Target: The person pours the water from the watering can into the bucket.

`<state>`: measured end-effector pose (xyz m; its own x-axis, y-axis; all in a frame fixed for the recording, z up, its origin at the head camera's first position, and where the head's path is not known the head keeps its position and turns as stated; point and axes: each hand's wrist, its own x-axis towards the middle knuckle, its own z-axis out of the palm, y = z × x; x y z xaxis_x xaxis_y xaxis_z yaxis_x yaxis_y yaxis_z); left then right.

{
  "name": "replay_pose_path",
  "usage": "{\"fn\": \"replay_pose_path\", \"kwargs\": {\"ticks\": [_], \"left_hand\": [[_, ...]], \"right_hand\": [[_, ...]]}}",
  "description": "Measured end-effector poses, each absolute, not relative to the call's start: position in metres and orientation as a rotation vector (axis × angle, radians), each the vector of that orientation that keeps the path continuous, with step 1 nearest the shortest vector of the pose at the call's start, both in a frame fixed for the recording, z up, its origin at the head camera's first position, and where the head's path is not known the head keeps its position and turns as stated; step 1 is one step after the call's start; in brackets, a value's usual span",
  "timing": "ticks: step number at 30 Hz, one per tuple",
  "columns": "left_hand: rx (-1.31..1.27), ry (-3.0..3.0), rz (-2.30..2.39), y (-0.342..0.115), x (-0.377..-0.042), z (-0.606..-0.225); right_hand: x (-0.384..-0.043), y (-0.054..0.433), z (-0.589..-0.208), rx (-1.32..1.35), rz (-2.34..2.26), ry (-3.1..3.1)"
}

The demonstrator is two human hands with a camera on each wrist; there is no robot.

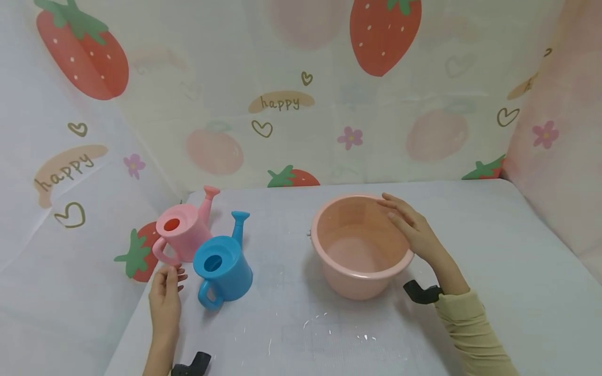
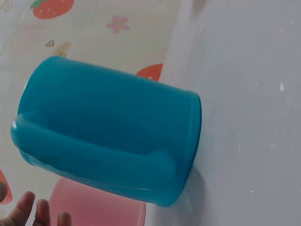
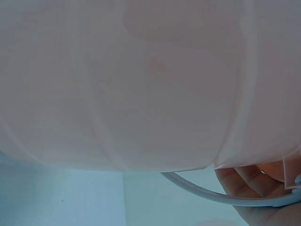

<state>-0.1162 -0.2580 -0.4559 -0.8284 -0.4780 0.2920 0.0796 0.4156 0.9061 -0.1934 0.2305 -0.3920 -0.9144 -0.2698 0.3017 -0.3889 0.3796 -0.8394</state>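
Two watering cans stand upright on the left of the white table, a pink one behind a blue one. My left hand is just below the pink can's handle, its fingers loosely bent. In the left wrist view, the blue watering can fills the middle, and spread fingers show beside the pink can. A pink bucket stands to the right. My right hand lies at its right rim, fingers fairly straight. In the right wrist view, the bucket wall hides part of that hand.
The bucket's thin grey carrying handle passes in front of the right palm. White curtains printed with strawberries enclose the table at the back and sides. Black wrist cameras hang from the forearms.
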Motion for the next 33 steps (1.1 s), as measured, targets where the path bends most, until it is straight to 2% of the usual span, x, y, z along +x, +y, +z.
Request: {"fn": "replay_pose_path", "kwargs": {"ticks": [33], "left_hand": [[0.489,-2.434,-1.683,-0.224,-0.092,-0.456]], "right_hand": [[-0.194,0.231,-0.392,0.593,1.563,-2.521]]}}
